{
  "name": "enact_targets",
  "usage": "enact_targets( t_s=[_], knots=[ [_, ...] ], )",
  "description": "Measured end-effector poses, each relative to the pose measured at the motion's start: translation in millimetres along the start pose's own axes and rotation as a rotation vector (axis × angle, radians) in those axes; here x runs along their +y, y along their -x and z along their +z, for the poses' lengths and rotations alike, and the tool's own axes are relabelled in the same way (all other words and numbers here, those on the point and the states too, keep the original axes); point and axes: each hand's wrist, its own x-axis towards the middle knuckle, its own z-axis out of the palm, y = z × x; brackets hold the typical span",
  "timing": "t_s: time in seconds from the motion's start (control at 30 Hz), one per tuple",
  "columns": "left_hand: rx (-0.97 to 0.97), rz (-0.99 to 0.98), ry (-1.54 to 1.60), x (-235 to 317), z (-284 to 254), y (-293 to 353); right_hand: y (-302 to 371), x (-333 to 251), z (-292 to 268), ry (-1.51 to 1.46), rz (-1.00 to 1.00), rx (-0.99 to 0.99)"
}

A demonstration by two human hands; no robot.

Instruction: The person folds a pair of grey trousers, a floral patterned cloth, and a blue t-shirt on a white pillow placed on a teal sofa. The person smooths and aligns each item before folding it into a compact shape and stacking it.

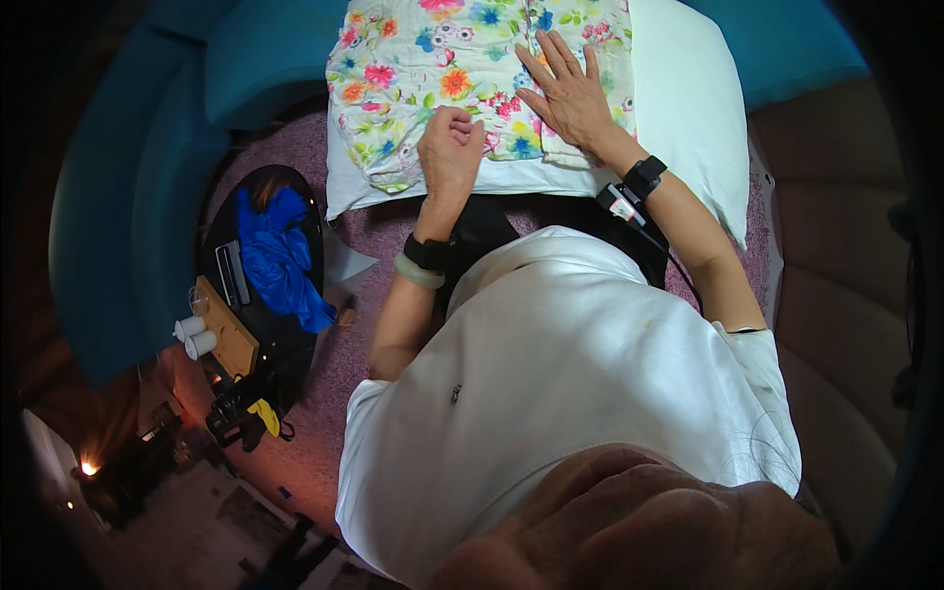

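A floral cloth (454, 59), white with pink, orange, blue and green flowers, lies folded on a white padded cushion or pillow (688, 88) in front of me. My right hand (570, 101) lies flat on the cloth's right part, fingers spread, beside a folded edge. Toward the near edge of the cloth, my left hand (452, 152) is curled closed. Whatever its fingers hold, if anything, is hidden. Wrinkles gather in the cloth left of that hand.
A dark oval table (224, 211) at left bears a blue cloth (280, 258), a wooden tray (228, 329), and two white cups (201, 344) at its edge. Teal seating (128, 216) curves along the left. A brown padded panel (836, 246) stands at right. Pinkish carpet (344, 315) covers the floor.
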Motion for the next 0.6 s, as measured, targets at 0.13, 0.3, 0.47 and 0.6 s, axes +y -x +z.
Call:
enact_targets(
  t_s=[0.13, 0.3, 0.47, 0.6],
  knots=[
    [0.126, 0.011, -0.134, -12, -30, -17, -16, -10, 1, -0.119, -0.036, 0.188],
    [0.443, 0.162, -0.600, -27, -68, -43, -56, -38, 1, -0.125, -0.194, 0.111],
    [0.281, -0.316, -0.434, -63, -100, -59, -103, -62, 17, -0.162, -0.287, 0.070],
    [0.201, -0.433, -0.106, -84, -112, -67, -153, -82, 22, -0.253, -0.318, 0.038]
  ],
)
